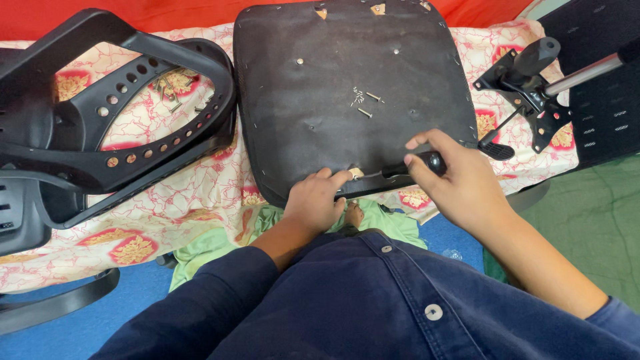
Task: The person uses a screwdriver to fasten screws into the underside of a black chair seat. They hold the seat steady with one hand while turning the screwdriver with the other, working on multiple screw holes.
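An upturned black chair seat (333, 73) lies on a patterned cloth, its underside facing up. My left hand (315, 200) presses on the seat's near edge, fingertips at a small torn spot showing pale wood. My right hand (460, 180) grips a black-handled screwdriver (417, 165), whose shaft points left toward that torn spot beside my left fingers. A few loose screws (363, 100) lie together on the middle of the seat.
A black plastic chair back frame with holes (127, 140) lies at the left. A chair tilt mechanism with a metal gas cylinder (533, 87) rests at the right. Red-and-cream patterned cloth (173, 193) covers the surface; green cloth (387, 223) and blue floor lie near me.
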